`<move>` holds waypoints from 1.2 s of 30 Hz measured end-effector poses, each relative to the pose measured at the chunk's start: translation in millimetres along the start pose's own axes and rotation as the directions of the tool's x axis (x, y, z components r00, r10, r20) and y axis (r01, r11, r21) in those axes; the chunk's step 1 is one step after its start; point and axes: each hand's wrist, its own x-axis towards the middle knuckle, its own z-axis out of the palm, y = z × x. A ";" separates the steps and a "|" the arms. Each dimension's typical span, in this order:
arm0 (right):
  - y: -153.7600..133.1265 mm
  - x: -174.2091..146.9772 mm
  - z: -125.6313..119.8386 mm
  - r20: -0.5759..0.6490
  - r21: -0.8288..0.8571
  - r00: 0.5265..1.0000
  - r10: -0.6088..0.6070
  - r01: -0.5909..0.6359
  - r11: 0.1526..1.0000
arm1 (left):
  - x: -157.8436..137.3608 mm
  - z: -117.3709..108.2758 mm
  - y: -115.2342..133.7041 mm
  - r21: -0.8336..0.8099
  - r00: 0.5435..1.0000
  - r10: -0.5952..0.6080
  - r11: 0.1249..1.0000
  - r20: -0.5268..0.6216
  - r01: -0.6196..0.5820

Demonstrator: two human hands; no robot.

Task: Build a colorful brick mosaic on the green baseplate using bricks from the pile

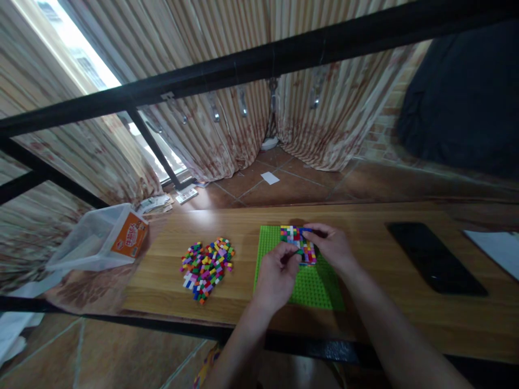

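Note:
A bright green studded baseplate (pixel 316 289) lies on the wooden table. On its upper part stands a patch of many-coloured toy bricks (pixel 292 233), partly covered by my fingers. My left hand (pixel 279 273) is over the plate's left half, thumb and forefinger pinched at a small green brick (pixel 299 252) by the patch. At the patch's upper right, my right hand (pixel 333 246) has its fingers bent together near blue bricks (pixel 307 230). Whether it grips one is too small to tell. Left of the plate lies a heap of loose coloured bricks (pixel 206 265).
A black phone-like slab (pixel 436 258) lies on the table (pixel 239 216) to the right, with white paper (pixel 494 251) beyond it. A clear plastic bin (pixel 95 237) with an orange label stands off the table's left end. A black metal bar (pixel 227 67) crosses above.

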 end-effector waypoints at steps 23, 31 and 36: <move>-45.8 -56.4 -6.9 0.247 0.120 0.968 -0.039 0.009 0.993 | 5.8 4.0 1.6 -0.150 0.994 -0.017 0.989 -0.111 0.000; -48.6 -56.3 -9.0 0.233 0.134 0.972 -0.044 0.013 0.991 | 6.3 5.6 -0.3 -0.186 0.997 -0.048 0.982 -0.054 0.038; -48.9 -57.8 -9.5 0.241 0.159 0.970 0.002 -0.041 0.986 | 5.6 3.9 1.4 -0.183 0.997 -0.065 0.981 -0.039 0.057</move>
